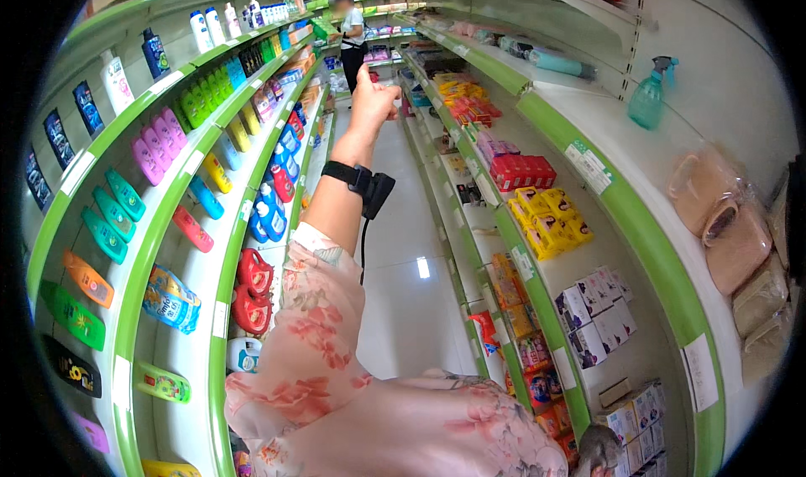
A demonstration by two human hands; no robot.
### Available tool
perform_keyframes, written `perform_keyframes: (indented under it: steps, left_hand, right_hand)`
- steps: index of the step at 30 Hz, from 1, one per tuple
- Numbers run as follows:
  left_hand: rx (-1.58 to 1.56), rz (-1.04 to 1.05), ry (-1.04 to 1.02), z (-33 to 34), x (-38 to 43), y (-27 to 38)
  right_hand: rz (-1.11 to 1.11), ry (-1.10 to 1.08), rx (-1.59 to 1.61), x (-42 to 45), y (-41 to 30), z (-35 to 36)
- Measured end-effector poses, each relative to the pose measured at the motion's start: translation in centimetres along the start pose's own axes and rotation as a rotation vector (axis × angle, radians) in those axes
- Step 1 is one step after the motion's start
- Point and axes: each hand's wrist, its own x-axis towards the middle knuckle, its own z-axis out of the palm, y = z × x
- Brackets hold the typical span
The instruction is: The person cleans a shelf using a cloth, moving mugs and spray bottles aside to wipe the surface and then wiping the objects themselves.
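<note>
My left hand (373, 102) reaches forward over the aisle, one finger stretched out and the others partly bent. It appears to hold nothing and touches no shelf. A black strap with a small box-shaped device (378, 193) sits on the forearm, and a black cable hangs from it. The sleeve (321, 326) is pale pink with a floral print. My right hand is out of view; a blurred grey thing (598, 448) at the lower right edge is unclear. To the left of the arm stand blue bottles (271, 212) and red jugs (254, 291) on a lower shelf.
Green-edged shelves (208, 143) with bottles line the left side. Opposite, shelves hold yellow packs (548, 222), red boxes (522, 171), a teal spray bottle (647, 102) and wrapped baskets (718, 219). A person (352, 33) holding a green pack stands at the far end of the tiled aisle (403, 300).
</note>
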Motion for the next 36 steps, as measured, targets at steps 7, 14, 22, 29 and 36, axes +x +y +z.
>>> perform_keyframes:
  steps: [7, 14, 22, 29, 36]
  left_hand:
    - [-0.069, -0.070, 0.017, -1.4, 2.2, -1.2]
    - [0.013, -0.131, 0.087, -1.9, 5.1, -0.6]
    - [0.161, -0.171, -0.020, -3.1, 7.8, 0.6]
    - [0.190, -0.186, 0.057, -3.5, 7.6, -1.6]
    - [0.207, -0.086, 0.178, -4.5, 7.2, -0.1]
  right_hand:
    - [0.006, 0.011, -0.014, 0.1, 0.0, 1.4]
    - [0.007, 0.026, -0.015, -0.2, 0.2, 1.9]
    - [-0.002, 0.045, -0.020, -1.0, 0.4, 1.7]
    - [-0.018, 0.057, -0.022, -1.6, 0.3, 1.5]
    - [-0.032, 0.061, -0.013, -2.4, 0.4, 0.3]
